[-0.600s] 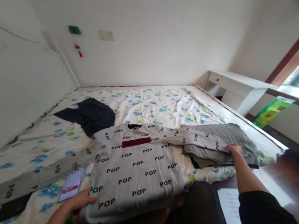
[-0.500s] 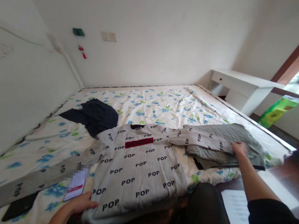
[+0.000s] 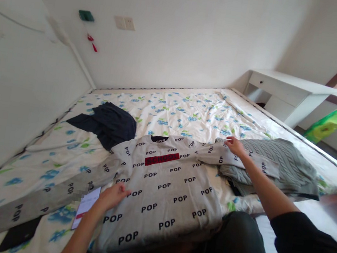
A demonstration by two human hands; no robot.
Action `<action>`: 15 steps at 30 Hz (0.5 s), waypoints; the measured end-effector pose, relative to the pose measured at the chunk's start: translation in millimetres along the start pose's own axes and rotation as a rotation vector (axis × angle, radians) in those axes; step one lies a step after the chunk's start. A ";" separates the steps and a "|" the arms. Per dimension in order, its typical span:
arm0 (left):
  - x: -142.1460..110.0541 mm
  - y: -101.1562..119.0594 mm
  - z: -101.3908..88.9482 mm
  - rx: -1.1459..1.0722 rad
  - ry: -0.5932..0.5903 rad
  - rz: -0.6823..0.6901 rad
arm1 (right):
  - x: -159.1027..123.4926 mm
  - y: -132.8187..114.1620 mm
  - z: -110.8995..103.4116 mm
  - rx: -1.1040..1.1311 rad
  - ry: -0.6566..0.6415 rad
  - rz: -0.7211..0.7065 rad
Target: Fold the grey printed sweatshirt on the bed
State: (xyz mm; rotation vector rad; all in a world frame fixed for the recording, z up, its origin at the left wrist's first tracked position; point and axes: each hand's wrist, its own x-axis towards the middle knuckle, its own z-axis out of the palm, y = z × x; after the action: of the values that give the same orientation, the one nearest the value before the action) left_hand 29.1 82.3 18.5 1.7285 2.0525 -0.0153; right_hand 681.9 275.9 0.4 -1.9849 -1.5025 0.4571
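A grey sweater (image 3: 161,197) printed with "POP" lies face up with both sleeves spread, a dark red label on its chest. Over its left side is my left hand (image 3: 115,196), fingers loosely bent and apart, holding nothing. My right hand (image 3: 234,146) hovers at the upper edge of the right sleeve, its fingers stretched out and empty. That sleeve rests across a grey cable-knit garment (image 3: 290,161). The left sleeve reaches toward the lower left, beside a phone with a lit screen (image 3: 90,203) and over part of a black phone-like object (image 3: 19,234).
The sweater lies on a bed with a floral sheet (image 3: 171,108). A dark navy garment (image 3: 115,122) is bunched at the left. Beyond the bed's right edge stand a white desk (image 3: 288,87) and a green bag (image 3: 330,123). White paper (image 3: 268,238) lies at the lower right.
My right hand has let go of the right cuff and moved left toward the shoulder. My left hand has left the bottom hem and moved up over the sweater's side. The view has shifted slightly.
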 end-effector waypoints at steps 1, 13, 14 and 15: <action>10.7 12.5 2.3 -0.012 -0.028 0.055 | 4.5 -14.4 16.2 -0.007 -0.079 -0.036; 61.0 41.9 34.2 0.134 -0.247 0.169 | 102.6 -134.0 163.4 -0.188 -0.298 -0.122; 61.9 41.1 34.7 0.131 -0.255 0.161 | 108.1 -139.3 177.3 -0.206 -0.319 -0.116; 62.3 40.8 35.3 0.124 -0.261 0.154 | 112.2 -144.0 191.1 -0.221 -0.339 -0.114</action>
State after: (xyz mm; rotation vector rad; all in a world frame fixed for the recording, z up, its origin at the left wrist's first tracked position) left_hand 72.1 138.7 -23.3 1.8460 1.7596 -0.3090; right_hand 494.2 456.8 -42.7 -2.0487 -1.9377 0.6270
